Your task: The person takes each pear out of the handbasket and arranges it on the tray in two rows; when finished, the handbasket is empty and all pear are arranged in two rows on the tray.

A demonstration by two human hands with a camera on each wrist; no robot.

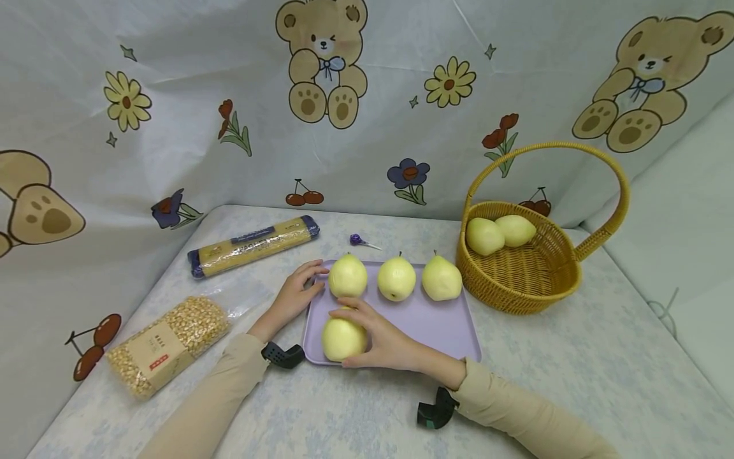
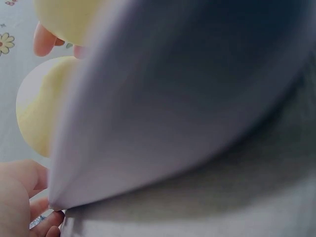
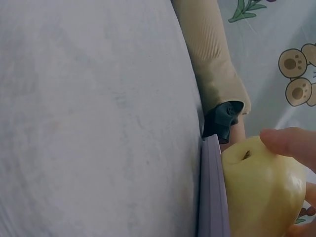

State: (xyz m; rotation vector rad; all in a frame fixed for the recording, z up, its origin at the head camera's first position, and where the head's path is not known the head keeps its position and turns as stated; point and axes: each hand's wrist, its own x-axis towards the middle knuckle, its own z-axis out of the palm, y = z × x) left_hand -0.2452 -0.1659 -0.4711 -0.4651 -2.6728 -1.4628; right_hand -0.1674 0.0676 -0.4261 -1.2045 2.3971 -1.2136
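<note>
My right hand [image 1: 392, 341] grips a pale yellow pear [image 1: 339, 341] at the near left of a lilac tray [image 1: 427, 328], thumb on its near side and fingers over its far side. The right wrist view shows this pear [image 3: 261, 192] beside the tray's rim [image 3: 213, 187], with the thumb of my right hand [image 3: 294, 148] on it. My left hand [image 1: 292, 296] holds the tray's far left corner; in the left wrist view its fingers [image 2: 47, 224] lie at the rim [image 2: 89, 195]. Three more pears [image 1: 347, 277] [image 1: 396, 278] [image 1: 441, 279] form a row along the tray's far side.
A yellow wicker basket [image 1: 516, 303] with two pears [image 1: 484, 236] [image 1: 516, 230] stands to the right of the tray. On the left lie a bag of corn kernels [image 1: 169, 344] and a spaghetti pack [image 1: 255, 245]. A purple lollipop [image 1: 357, 240] is behind the tray.
</note>
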